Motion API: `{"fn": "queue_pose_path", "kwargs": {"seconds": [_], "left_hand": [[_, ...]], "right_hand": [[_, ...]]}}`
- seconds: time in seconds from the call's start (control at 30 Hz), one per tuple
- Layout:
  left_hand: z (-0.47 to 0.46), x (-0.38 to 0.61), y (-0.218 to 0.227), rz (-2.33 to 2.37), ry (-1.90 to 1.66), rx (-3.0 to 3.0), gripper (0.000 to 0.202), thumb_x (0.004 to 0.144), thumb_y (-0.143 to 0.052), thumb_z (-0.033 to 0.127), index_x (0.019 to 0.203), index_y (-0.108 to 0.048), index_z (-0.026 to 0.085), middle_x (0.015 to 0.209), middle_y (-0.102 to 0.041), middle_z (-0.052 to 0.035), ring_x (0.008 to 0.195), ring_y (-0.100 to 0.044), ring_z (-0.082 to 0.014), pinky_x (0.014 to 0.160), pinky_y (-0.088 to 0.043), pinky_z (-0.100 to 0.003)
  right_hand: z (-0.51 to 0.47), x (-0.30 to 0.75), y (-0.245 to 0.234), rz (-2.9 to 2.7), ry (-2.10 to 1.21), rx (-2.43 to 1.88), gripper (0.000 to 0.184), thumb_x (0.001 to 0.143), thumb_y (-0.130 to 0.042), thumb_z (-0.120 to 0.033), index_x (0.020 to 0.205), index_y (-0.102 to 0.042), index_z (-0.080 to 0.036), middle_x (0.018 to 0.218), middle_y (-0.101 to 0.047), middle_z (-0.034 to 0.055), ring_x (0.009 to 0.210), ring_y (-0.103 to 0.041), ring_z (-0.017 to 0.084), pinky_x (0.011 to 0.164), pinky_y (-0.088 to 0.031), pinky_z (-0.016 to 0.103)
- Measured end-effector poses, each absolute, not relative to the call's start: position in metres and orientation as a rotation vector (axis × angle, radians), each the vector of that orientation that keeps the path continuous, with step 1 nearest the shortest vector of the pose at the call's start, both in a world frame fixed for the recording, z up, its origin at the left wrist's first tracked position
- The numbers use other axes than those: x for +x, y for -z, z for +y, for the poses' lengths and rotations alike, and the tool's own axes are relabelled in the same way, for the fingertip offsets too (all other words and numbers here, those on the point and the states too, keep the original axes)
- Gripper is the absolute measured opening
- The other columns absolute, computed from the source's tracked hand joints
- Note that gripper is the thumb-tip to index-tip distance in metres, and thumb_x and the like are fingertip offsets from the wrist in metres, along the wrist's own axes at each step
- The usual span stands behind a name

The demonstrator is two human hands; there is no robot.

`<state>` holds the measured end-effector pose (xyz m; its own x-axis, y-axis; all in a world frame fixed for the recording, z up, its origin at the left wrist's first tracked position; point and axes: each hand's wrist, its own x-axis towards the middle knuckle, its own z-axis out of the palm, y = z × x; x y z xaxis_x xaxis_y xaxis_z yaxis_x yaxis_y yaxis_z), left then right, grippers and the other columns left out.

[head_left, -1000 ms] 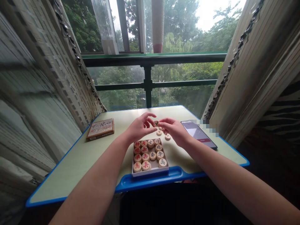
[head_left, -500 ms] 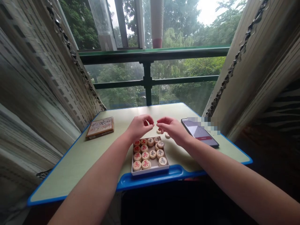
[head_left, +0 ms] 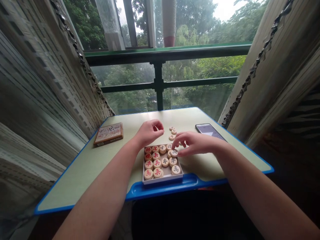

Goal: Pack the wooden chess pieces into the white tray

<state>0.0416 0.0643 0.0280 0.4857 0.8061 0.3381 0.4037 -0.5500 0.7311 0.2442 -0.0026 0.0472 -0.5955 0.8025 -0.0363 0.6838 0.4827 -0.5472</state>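
A shallow white box (head_left: 167, 180) holds round wooden Chinese chess pieces with red and black characters, some stacked. Just beyond its far left corner is my left hand (head_left: 150, 131), its fingers curled and the thumb close to the fingertips; anything held there is too small or hidden to tell. My right hand (head_left: 196, 142) reaches over the box's right side, thumb and forefinger closed on a black-marked Chinese chess piece (head_left: 174, 153) at the top of a stack. Several loose pieces (head_left: 172, 137) lie on the table beyond the box, one partly behind my right hand.
A flat brown case (head_left: 109, 134) with written characters rests on the left of the pale folding table (head_left: 100, 173). At the right lies a phone (head_left: 209, 130), partly behind my right wrist. The table has a blue edge with a front trough (head_left: 160, 191). Curtains hang on both sides.
My right hand has moved back toward me, from beside my left hand to the box's right side, uncovering loose pieces behind. My left hand stays nearly in place. The view has shifted slightly.
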Motion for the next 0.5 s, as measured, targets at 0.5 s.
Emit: {"fn": "queue_pose_path", "kwargs": {"seconds": [0.5], "left_hand": [[0.052,0.038,-0.044,0.770,-0.492,1.758,0.029,0.070,-0.066,0.037,0.077,-0.070,0.009,0.071,-0.068,-0.0082,0.046,-0.040,-0.0044,0.042,-0.029,-0.020]], "right_hand": [[0.004,0.240,-0.036,-2.194,-0.489,-1.224,0.016,0.068,-0.064,-0.029,0.078,-0.061,-0.016,0.071,-0.057,0.0011,0.065,-0.049,0.012,0.058,-0.039,0.024]]}}
